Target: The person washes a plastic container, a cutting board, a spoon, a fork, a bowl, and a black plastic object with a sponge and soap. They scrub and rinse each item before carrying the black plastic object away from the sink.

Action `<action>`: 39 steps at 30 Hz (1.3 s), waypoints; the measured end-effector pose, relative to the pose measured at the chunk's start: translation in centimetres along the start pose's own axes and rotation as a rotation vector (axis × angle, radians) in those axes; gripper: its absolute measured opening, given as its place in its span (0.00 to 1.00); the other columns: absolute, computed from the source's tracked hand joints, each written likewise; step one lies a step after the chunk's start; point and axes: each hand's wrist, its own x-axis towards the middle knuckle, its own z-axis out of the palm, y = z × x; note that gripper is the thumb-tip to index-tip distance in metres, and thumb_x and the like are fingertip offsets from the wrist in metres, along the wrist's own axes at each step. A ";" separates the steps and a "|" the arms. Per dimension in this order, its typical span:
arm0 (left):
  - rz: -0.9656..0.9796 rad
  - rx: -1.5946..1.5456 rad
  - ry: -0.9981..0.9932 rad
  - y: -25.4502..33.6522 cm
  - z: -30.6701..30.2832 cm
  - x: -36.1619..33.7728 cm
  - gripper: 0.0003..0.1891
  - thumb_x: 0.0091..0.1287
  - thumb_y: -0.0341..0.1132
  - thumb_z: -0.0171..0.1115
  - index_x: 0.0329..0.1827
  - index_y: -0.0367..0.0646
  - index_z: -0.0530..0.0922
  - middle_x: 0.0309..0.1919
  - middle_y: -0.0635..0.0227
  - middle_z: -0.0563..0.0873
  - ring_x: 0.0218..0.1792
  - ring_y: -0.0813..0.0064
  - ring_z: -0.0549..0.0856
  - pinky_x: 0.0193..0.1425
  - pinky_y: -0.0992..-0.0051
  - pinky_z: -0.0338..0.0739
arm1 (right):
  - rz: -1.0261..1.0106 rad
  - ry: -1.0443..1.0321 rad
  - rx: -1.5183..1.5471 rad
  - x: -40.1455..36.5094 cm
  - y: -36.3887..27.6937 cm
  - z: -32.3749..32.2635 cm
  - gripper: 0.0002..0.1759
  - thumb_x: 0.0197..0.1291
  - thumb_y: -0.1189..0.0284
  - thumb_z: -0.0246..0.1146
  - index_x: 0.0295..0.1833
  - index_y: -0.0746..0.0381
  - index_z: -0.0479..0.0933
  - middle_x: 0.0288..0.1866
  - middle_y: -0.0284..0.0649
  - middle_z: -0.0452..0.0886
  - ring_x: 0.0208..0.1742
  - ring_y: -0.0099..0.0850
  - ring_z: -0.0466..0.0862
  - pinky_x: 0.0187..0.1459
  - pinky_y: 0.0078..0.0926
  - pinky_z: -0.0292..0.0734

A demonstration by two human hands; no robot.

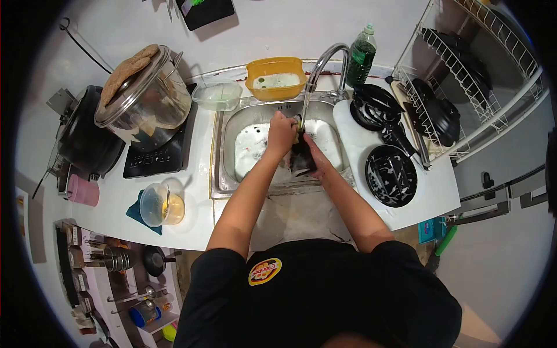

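Observation:
Over the sudsy steel sink (219, 174), both my hands are on a black piece of kitchenware (300, 158), its exact kind hard to make out. My right hand (317, 158) grips its right side. Closed at its upper left, my left hand (281, 134) holds what looks like a small yellow-green sponge (296, 138), partly hidden by the fingers. The curved faucet (316, 72) reaches down just above the hands, and water seems to run from it. White foam (249, 145) covers much of the basin.
Soapy black pans (391, 176) lie on the right counter beside a white dish rack (458, 75). Behind the sink are a yellow tub (275, 94), a clear container (216, 95) and a green soap bottle (362, 57). A large steel pot (148, 107) stands left on an induction cooker (155, 159).

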 end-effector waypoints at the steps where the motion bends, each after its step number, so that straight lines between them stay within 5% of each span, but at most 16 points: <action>1: -0.029 0.129 -0.021 -0.2 0.4 -0.3 0.08 0.53 0.35 0.62 0.30 0.39 0.82 0.29 0.54 0.76 0.36 0.57 0.76 0.43 0.63 0.71 | -0.037 0.039 -0.031 0.3 0.2 -0.4 0.27 0.59 0.45 0.55 0.48 0.58 0.74 0.35 0.40 0.80 0.29 0.36 0.82 0.34 0.35 0.79; 3: -0.085 0.385 -0.062 -0.2 1.2 -0.8 0.08 0.53 0.35 0.62 0.29 0.40 0.82 0.28 0.53 0.76 0.36 0.56 0.75 0.43 0.63 0.71 | -0.158 0.186 -0.096 1.9 0.9 -2.1 0.27 0.59 0.45 0.55 0.47 0.58 0.74 0.33 0.40 0.81 0.29 0.36 0.82 0.34 0.35 0.79; 6: -0.103 0.198 -0.351 0.0 0.8 0.3 0.07 0.54 0.35 0.61 0.28 0.40 0.82 0.26 0.53 0.75 0.34 0.55 0.74 0.42 0.62 0.71 | -0.251 0.253 -0.111 4.0 1.9 -4.3 0.29 0.58 0.43 0.54 0.46 0.59 0.74 0.32 0.41 0.81 0.29 0.37 0.82 0.34 0.35 0.80; 8: -0.086 0.028 -0.258 0.5 0.8 0.7 0.07 0.54 0.35 0.60 0.29 0.41 0.82 0.25 0.52 0.74 0.34 0.55 0.74 0.41 0.63 0.70 | -0.103 -0.052 -0.012 0.7 0.0 -1.1 0.34 0.55 0.39 0.53 0.49 0.59 0.73 0.32 0.42 0.81 0.31 0.39 0.83 0.35 0.37 0.80; 13: -0.054 0.026 0.083 0.0 1.5 0.1 0.07 0.54 0.33 0.60 0.30 0.40 0.83 0.26 0.54 0.75 0.34 0.55 0.74 0.40 0.63 0.70 | -0.061 -0.002 -0.073 0.6 0.2 -0.4 0.32 0.56 0.43 0.55 0.54 0.58 0.69 0.38 0.42 0.79 0.31 0.37 0.82 0.35 0.34 0.81; 15: -0.030 0.150 -0.049 -0.4 1.0 -0.3 0.07 0.52 0.32 0.60 0.28 0.38 0.83 0.25 0.53 0.77 0.33 0.54 0.75 0.38 0.60 0.70 | -0.209 0.177 -0.185 0.4 0.5 -0.1 0.31 0.57 0.46 0.56 0.57 0.57 0.66 0.42 0.42 0.78 0.31 0.36 0.81 0.34 0.34 0.81; 17: 0.002 0.270 -0.179 -0.7 0.5 0.1 0.07 0.51 0.31 0.60 0.25 0.36 0.83 0.25 0.51 0.79 0.32 0.52 0.77 0.37 0.58 0.71 | -0.186 0.073 -0.122 -0.1 0.0 0.9 0.28 0.59 0.49 0.56 0.58 0.55 0.63 0.45 0.40 0.76 0.29 0.35 0.80 0.32 0.33 0.81; 18: -0.104 0.045 -0.218 -0.7 0.5 0.5 0.07 0.49 0.31 0.61 0.22 0.36 0.82 0.23 0.49 0.79 0.31 0.51 0.78 0.35 0.56 0.71 | -0.161 0.057 -0.054 0.0 -0.2 0.7 0.27 0.60 0.49 0.55 0.57 0.55 0.64 0.43 0.40 0.77 0.29 0.35 0.80 0.32 0.33 0.80; 21: -0.060 -0.145 -0.167 -0.3 0.9 0.9 0.06 0.49 0.31 0.61 0.23 0.37 0.81 0.23 0.49 0.77 0.31 0.51 0.76 0.36 0.57 0.70 | -0.057 -0.007 0.042 0.1 -0.3 0.5 0.22 0.62 0.49 0.52 0.50 0.55 0.70 0.35 0.39 0.78 0.29 0.36 0.81 0.30 0.33 0.80; 26: 0.059 0.112 0.038 -0.8 1.8 0.7 0.04 0.48 0.29 0.61 0.23 0.38 0.82 0.24 0.50 0.75 0.30 0.53 0.75 0.37 0.60 0.71 | 0.022 -0.074 -0.002 0.5 0.2 -0.5 0.22 0.63 0.49 0.51 0.49 0.56 0.71 0.33 0.39 0.79 0.29 0.35 0.81 0.30 0.34 0.80; 28: 0.083 0.238 0.034 -1.1 1.7 0.0 0.04 0.48 0.30 0.62 0.23 0.38 0.82 0.23 0.51 0.77 0.31 0.53 0.76 0.36 0.60 0.71 | -0.177 -0.021 -0.088 0.1 0.4 0.0 0.23 0.63 0.48 0.49 0.49 0.57 0.71 0.34 0.40 0.79 0.29 0.35 0.82 0.31 0.35 0.80; 31: 0.071 0.283 -0.278 -2.3 2.4 0.5 0.07 0.50 0.31 0.61 0.27 0.37 0.82 0.22 0.52 0.80 0.30 0.54 0.79 0.35 0.62 0.74 | -0.304 0.065 -0.054 0.4 0.3 0.3 0.25 0.63 0.46 0.48 0.49 0.57 0.71 0.38 0.39 0.79 0.32 0.35 0.82 0.33 0.35 0.80; 32: -0.161 0.028 -0.398 -3.0 3.0 0.9 0.09 0.53 0.33 0.59 0.30 0.36 0.82 0.21 0.54 0.82 0.28 0.56 0.82 0.34 0.65 0.75 | -0.315 0.093 -0.017 0.4 0.2 0.2 0.25 0.64 0.46 0.47 0.48 0.57 0.71 0.40 0.39 0.79 0.34 0.35 0.82 0.35 0.34 0.80; 35: -0.265 -0.424 -0.444 0.7 -1.3 1.7 0.10 0.55 0.33 0.58 0.33 0.36 0.82 0.20 0.56 0.82 0.23 0.57 0.81 0.34 0.67 0.76 | -0.186 -0.151 0.094 0.3 -0.8 -0.9 0.27 0.65 0.46 0.44 0.56 0.56 0.69 0.46 0.38 0.79 0.37 0.32 0.82 0.40 0.35 0.80; 36: -0.283 -0.351 -0.486 1.5 -1.5 1.6 0.09 0.54 0.33 0.60 0.32 0.38 0.83 0.25 0.58 0.81 0.29 0.59 0.80 0.38 0.67 0.75 | -0.173 -0.102 0.137 0.3 -0.8 -0.9 0.28 0.65 0.46 0.44 0.56 0.56 0.69 0.46 0.38 0.79 0.38 0.32 0.82 0.41 0.34 0.80; 39: -0.008 -0.077 -0.290 3.1 0.1 -1.2 0.08 0.53 0.33 0.62 0.32 0.40 0.83 0.33 0.56 0.77 0.37 0.59 0.78 0.43 0.67 0.74 | -0.135 -0.009 0.216 0.6 -0.8 -0.9 0.29 0.64 0.44 0.45 0.55 0.55 0.70 0.46 0.37 0.79 0.41 0.31 0.81 0.42 0.32 0.79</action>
